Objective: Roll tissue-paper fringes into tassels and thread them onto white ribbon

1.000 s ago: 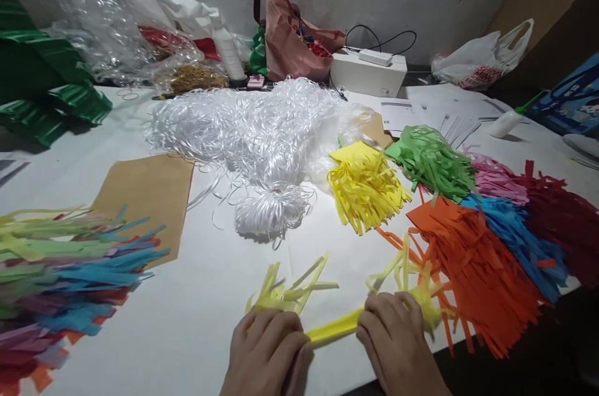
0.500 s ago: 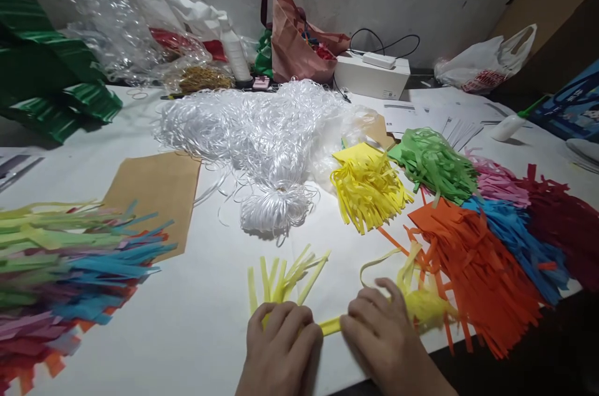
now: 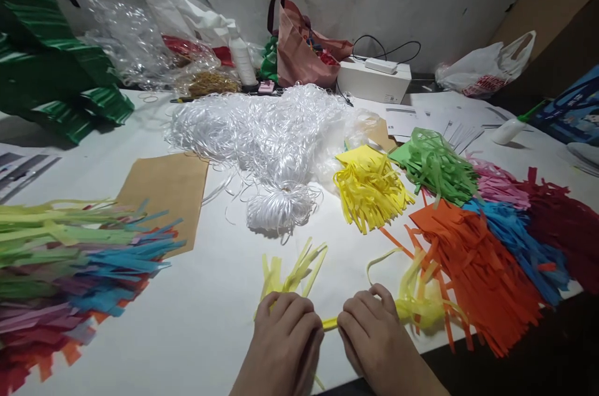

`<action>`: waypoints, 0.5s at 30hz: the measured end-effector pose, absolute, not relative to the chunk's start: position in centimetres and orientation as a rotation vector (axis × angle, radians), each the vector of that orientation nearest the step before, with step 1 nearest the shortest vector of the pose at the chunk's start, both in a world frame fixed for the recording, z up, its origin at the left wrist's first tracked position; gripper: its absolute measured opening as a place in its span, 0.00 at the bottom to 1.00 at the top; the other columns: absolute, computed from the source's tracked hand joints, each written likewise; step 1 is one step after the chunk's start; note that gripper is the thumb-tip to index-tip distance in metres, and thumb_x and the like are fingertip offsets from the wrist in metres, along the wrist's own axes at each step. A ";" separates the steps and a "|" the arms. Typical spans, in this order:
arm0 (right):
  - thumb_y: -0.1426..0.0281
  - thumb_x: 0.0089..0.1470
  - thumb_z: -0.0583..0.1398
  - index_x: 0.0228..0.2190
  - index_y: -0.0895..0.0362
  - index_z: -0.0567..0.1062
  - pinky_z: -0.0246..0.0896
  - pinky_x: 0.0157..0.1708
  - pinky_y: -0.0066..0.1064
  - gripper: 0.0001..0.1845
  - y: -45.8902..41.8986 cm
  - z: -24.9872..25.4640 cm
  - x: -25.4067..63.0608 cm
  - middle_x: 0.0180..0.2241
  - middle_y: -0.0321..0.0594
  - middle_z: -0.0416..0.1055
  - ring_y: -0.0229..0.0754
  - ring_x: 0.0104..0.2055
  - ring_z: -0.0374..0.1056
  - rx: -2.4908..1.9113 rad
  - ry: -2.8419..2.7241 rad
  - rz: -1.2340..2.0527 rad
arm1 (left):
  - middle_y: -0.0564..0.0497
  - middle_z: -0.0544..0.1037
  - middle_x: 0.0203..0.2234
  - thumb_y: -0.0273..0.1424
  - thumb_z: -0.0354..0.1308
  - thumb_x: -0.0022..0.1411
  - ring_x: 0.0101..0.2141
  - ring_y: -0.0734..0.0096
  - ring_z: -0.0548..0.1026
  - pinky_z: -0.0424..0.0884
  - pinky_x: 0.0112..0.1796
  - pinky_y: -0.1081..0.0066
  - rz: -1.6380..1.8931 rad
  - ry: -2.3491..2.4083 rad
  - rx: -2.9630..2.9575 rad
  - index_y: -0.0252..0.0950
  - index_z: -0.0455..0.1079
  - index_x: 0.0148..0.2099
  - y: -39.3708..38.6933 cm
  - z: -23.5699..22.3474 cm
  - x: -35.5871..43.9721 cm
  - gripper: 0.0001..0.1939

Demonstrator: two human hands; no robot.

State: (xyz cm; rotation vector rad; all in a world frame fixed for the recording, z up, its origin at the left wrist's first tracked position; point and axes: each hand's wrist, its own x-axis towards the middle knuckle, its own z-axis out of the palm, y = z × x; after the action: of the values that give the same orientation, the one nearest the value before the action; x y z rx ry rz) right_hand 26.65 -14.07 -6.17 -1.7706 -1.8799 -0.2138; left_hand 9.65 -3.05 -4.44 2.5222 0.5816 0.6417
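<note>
Both my hands press on a rolled strip of yellow fringed paper (image 3: 330, 323) at the table's near edge. My left hand (image 3: 285, 337) is curled over its left end, where yellow fringes (image 3: 292, 271) fan out above my fingers. My right hand (image 3: 369, 337) is curled over the right end, beside a bunch of yellow fringes (image 3: 416, 302). Only a short piece of the roll shows between my hands.
Fringed paper stacks lie to the right: yellow (image 3: 369, 187), green (image 3: 435, 162), orange (image 3: 472, 259), blue (image 3: 519, 237), pink, dark red. A mixed-colour fringe pile (image 3: 60, 265) lies at left beside brown paper (image 3: 166, 187). White plastic string (image 3: 271, 140) fills the middle; bags and a white box (image 3: 374, 79) stand behind.
My hands have drawn closer together along the yellow roll, so less of it shows between them. The left fringes stand more upright. The view has shifted slightly.
</note>
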 end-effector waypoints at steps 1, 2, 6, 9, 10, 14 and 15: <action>0.78 0.64 0.51 0.30 0.54 0.69 0.50 0.52 0.41 0.13 -14.3 -6.2 26.9 0.28 0.34 0.68 0.41 0.34 0.63 -1.793 -1.868 -0.230 | 0.52 0.76 0.32 0.24 0.51 0.69 0.36 0.65 0.69 0.59 0.45 0.59 0.635 0.611 2.515 0.40 0.69 0.36 -3.2 -4.3 9.6 0.10; 0.78 0.64 0.51 0.30 0.54 0.69 0.50 0.52 0.41 0.13 -14.6 -6.3 27.1 0.28 0.34 0.68 0.41 0.34 0.63 -1.815 -1.845 -0.243 | 0.52 0.76 0.32 0.24 0.51 0.69 0.36 0.65 0.69 0.59 0.45 0.58 0.625 0.634 2.519 0.40 0.69 0.37 -3.3 -4.1 9.6 0.09; 0.75 0.68 0.49 0.30 0.54 0.69 0.48 0.52 0.43 0.15 -15.1 -6.4 27.8 0.30 0.36 0.69 0.43 0.37 0.64 -1.917 -1.693 -0.236 | 0.51 0.75 0.32 0.24 0.48 0.68 0.36 0.64 0.71 0.59 0.45 0.58 0.606 0.757 2.575 0.40 0.68 0.35 -3.8 -3.6 10.0 0.11; 0.72 0.68 0.48 0.29 0.53 0.68 0.47 0.49 0.44 0.16 -14.9 -6.3 27.9 0.30 0.37 0.68 0.44 0.35 0.61 -2.016 -1.621 -0.208 | 0.50 0.75 0.32 0.23 0.49 0.65 0.36 0.62 0.71 0.59 0.44 0.56 0.577 0.850 2.600 0.39 0.68 0.32 -3.7 -3.6 10.6 0.11; 0.72 0.68 0.48 0.29 0.53 0.67 0.47 0.48 0.44 0.15 -14.8 -6.2 27.9 0.29 0.36 0.67 0.44 0.34 0.60 -2.049 -1.608 -0.192 | 0.50 0.74 0.32 0.22 0.50 0.63 0.36 0.62 0.71 0.59 0.44 0.56 0.561 0.864 2.612 0.39 0.68 0.31 -3.7 -3.6 10.8 0.10; 0.73 0.65 0.53 0.29 0.53 0.67 0.48 0.48 0.43 0.11 -14.3 -5.9 27.9 0.30 0.35 0.68 0.43 0.34 0.60 -2.038 -1.598 -0.142 | 0.52 0.77 0.34 0.18 0.51 0.62 0.38 0.63 0.72 0.57 0.49 0.53 0.605 0.758 2.706 0.40 0.69 0.33 -3.5 -4.1 11.0 0.13; 0.74 0.65 0.51 0.28 0.53 0.67 0.48 0.50 0.44 0.13 -14.2 -6.0 27.9 0.30 0.35 0.68 0.43 0.34 0.61 -1.975 -1.632 -0.156 | 0.53 0.77 0.34 0.17 0.51 0.63 0.39 0.63 0.72 0.55 0.52 0.51 0.643 0.690 2.738 0.40 0.69 0.34 -3.5 -4.4 10.9 0.13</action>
State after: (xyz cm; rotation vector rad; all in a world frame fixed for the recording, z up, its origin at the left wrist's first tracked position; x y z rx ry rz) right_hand 27.85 -14.18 -5.98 -1.9753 -1.6317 -0.1560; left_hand 10.91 -3.45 -4.37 2.7383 0.6901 0.6425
